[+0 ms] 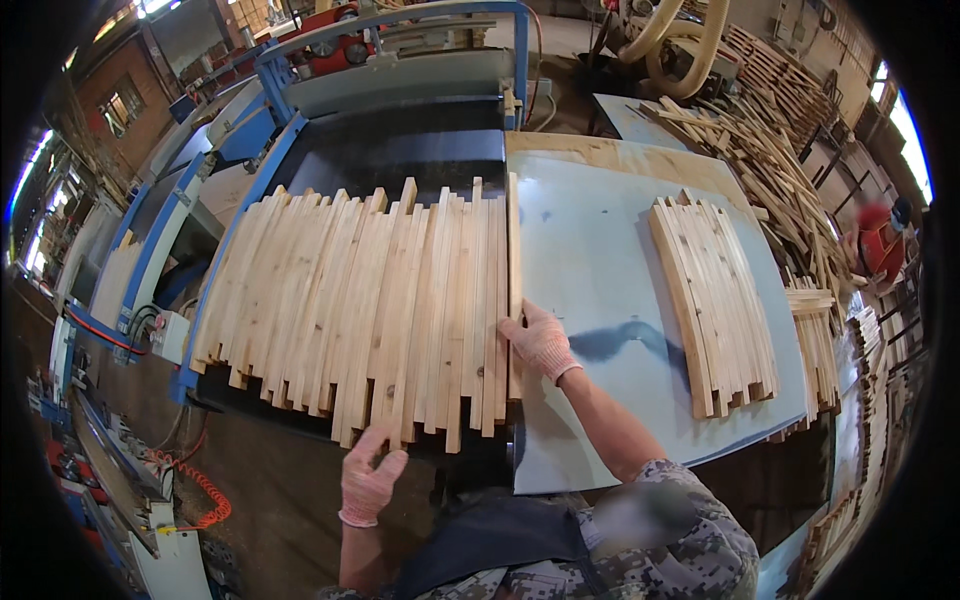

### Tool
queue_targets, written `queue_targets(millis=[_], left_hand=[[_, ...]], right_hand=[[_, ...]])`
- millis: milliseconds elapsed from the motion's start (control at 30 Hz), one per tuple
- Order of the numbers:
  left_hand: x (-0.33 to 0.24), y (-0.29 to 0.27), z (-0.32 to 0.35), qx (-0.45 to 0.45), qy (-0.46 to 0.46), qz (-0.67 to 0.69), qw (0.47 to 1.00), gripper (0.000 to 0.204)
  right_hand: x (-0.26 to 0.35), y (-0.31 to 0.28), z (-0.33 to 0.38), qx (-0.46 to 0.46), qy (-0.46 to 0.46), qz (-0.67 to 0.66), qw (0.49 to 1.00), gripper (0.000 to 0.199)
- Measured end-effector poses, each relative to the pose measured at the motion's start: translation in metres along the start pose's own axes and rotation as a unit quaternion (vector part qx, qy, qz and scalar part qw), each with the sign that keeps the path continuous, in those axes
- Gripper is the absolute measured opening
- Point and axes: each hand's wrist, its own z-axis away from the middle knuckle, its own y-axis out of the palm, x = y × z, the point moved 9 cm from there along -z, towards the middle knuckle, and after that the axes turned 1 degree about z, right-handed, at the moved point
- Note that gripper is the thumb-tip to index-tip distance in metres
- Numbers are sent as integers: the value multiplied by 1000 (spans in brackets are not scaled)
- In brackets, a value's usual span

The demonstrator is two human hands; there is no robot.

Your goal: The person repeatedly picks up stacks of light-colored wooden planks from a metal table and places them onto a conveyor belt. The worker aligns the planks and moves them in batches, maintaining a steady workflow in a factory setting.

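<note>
A wide row of pale wooden strips [330,290] lies side by side on the black conveyor belt [400,150], their ends uneven. At the row's right edge, my right hand [542,345] in a pinkish knit glove is closed around a single wooden strip [514,235], which lies along the seam between belt and table. My left hand [368,482], gloved alike, is at the near ends of the row. Its thumb and forefinger are apart, with the fingertips against or just beside the strip ends; some of its fingers are hidden.
On the right, a bluish metal-topped table [610,270] carries a smaller bundle of strips [715,300]. Blue machine framing [390,20] crosses the belt's far end. Loose wood [760,160] is heaped behind the table. A person in red [880,245] is at the far right. A red coiled hose [205,490] hangs at lower left.
</note>
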Motion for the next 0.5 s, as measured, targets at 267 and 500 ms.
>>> queue_targets(millis=[267, 500], left_hand=[[71, -256, -68, -316, -10, -238, 918, 68], [62, -451, -131, -389, -216, -537, 717, 104]], right_hand=[[-72, -28, 33, -110, 22, -172, 979, 21], [-71, -108, 95, -217, -7, 211, 953, 23]])
